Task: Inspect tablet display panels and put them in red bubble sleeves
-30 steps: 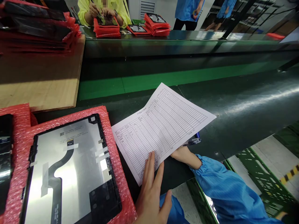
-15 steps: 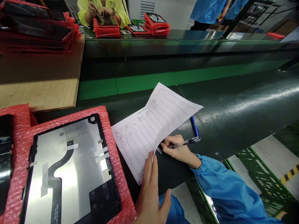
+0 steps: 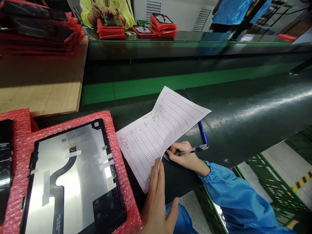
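Note:
A printed form (image 3: 148, 139) with a ruled table lies creased on the dark bench, its right part lifted. My left hand (image 3: 158, 198) rests with outstretched fingers against the form's lower edge. Just right of it, my right hand (image 3: 185, 156) is closed around a clear pen (image 3: 196, 149) with a dark grip. The pen's tip is hidden behind my fingers, close to the form's raised edge. A blue pen (image 3: 203, 132) lies on the bench beyond my right hand, partly near the paper's corner. Left of the form is a tablet screen assembly (image 3: 80, 175) on red bubble wrap (image 3: 122, 182).
A stack of red-wrapped panels (image 3: 39, 32) stands on a wooden board (image 3: 44, 87) at the back left. Across the bench, a person in yellow sleeves (image 3: 124, 14) works beside red-wrapped stacks (image 3: 163, 27). A green crate (image 3: 270, 182) sits low on the right.
My hands, the pen and the form stay almost as they were. In the background, the person in blue has shifted to the right.

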The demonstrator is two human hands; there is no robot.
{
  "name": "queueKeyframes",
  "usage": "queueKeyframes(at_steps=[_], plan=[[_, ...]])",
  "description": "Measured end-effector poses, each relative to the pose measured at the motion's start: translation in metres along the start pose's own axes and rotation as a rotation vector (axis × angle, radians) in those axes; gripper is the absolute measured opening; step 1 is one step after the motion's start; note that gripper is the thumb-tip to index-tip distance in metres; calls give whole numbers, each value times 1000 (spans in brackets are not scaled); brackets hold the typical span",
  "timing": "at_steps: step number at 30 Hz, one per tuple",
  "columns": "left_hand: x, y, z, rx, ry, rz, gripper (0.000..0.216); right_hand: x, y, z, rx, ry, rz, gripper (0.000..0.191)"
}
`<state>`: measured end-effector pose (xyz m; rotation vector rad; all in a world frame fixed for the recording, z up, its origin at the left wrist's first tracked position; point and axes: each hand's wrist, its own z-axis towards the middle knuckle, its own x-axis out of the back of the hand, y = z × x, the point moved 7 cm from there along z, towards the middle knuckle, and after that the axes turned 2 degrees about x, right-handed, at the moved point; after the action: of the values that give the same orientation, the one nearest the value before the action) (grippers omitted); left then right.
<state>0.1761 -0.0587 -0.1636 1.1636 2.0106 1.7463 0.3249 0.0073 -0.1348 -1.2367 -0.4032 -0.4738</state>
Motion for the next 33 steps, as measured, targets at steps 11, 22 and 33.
queueKeyframes(at_steps=[11, 22, 33], plan=[[1, 0, 0, -13, 3, 2, 80, 0, 0, -1, 11, -3, 17, 36], [-1, -2, 0, -12, -2, 9, 80, -2, 2, -1, 7, -23, 23, 36], [0, -2, 0, -13, 6, 7, 81, -1, 1, 0, 0, -18, 16, 36]])
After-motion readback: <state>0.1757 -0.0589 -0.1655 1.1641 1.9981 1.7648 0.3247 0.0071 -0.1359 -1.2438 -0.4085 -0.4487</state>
